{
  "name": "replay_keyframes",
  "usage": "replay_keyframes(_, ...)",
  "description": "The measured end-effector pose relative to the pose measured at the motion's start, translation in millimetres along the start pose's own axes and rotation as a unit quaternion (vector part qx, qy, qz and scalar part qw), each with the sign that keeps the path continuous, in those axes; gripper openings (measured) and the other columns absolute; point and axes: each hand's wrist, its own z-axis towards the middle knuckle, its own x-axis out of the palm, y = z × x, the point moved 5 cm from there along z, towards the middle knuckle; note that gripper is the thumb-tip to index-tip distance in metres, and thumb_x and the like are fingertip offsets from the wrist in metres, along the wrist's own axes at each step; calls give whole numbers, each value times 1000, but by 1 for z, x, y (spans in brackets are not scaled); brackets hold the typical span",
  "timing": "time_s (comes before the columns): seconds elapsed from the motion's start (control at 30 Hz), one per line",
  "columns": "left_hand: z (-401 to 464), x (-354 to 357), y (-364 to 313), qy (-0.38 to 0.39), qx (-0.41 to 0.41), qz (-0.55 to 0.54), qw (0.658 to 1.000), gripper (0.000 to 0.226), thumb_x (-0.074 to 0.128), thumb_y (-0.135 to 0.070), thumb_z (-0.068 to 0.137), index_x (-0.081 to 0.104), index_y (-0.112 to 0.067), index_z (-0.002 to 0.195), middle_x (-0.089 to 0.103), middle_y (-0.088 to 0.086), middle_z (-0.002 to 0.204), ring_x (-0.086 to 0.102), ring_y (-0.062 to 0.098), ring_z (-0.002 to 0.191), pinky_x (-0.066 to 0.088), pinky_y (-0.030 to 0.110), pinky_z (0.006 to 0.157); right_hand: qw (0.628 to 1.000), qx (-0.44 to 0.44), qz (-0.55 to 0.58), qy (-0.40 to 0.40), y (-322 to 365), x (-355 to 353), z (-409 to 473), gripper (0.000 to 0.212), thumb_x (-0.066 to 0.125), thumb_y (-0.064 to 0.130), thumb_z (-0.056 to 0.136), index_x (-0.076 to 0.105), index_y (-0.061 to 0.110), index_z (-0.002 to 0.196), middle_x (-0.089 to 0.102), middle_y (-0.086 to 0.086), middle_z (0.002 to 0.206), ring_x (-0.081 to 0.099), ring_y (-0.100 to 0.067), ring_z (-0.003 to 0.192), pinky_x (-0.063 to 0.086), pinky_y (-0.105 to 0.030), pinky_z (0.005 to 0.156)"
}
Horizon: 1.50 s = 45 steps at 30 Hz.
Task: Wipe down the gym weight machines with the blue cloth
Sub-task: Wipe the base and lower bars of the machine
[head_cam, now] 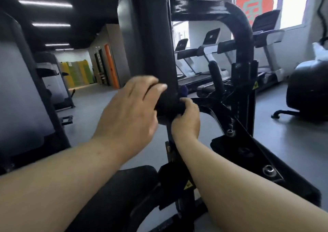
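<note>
- The tall black back pad (150,41) of the weight machine stands upright in the middle of the room, and both bare hands meet at its lower end.
- The left hand (131,107) is on the left side of the pad's bottom edge, fingers curled round it and thumb lying across the front.
- The right hand (186,120) is at the right of that same bottom edge, fingers curled tight on a dark bunched bundle pressed against the pad.
- A small patch of the blue cloth (183,90) peeks out just above the right hand, against the pad's right edge; whether the dark bundle in the fingers is the rest of it, I cannot tell.
- The black seat (127,192) sits below the pad, under the forearms.
- The machine's black steel frame (243,57) arches up to the right of the pad, with yellow warning stickers on it.
- Treadmills (213,54) line the windows behind the frame, well beyond the pad.
</note>
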Motion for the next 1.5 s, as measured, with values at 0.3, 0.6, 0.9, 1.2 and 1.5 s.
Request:
replay_keyframes(0.3, 117, -7, 29, 79, 97, 260, 957, 75, 47, -59, 85, 30, -27, 151, 10, 10, 163, 0, 31, 150, -9, 50, 116, 996, 18, 52, 75, 24, -25, 44, 48, 47, -4, 87, 61, 39, 103, 64, 10, 106, 60, -11, 98, 49, -28, 86)
replay_keyframes(0.6, 120, 7, 12, 182, 71, 298, 934, 61, 27, -48, 92, 21, -31, 150, -11, 11, 161, -29, 44, 140, -13, 63, 113, 780, -83, -576, 229, 4, -109, 71, 51, 64, 15, 85, 44, 28, 130, 46, 3, 132, 37, -23, 124, 34, -31, 80)
replay_keyframes(0.9, 119, 7, 15, 133, 40, 169, 976, 59, 83, -9, 66, 63, -2, 122, 40, 23, 144, 8, 46, 145, -9, 59, 116, 792, -85, -522, 305, -7, -128, 85, 54, 59, 4, 87, 50, 33, 132, 42, 13, 141, 36, -14, 131, 43, -30, 74)
replay_keyframes(1.2, 126, -1, -26, 269, -124, 151, 943, 78, 64, -2, 75, 34, -15, 146, -1, 10, 157, -24, 38, 144, -14, 54, 117, 727, -79, -547, 407, -7, -119, 94, 67, 57, 2, 90, 34, 28, 148, 19, 7, 159, 20, -15, 144, 50, -36, 93)
replay_keyframes(1.5, 72, 91, -179, 565, -162, -180, 789, 102, 66, -34, 90, -10, -8, 153, -15, 8, 162, -9, 25, 150, 3, 36, 120, 715, -115, -549, 417, -7, -94, 119, 65, 51, 9, 96, 22, 22, 152, 4, 3, 163, 5, -18, 149, 33, -35, 109)
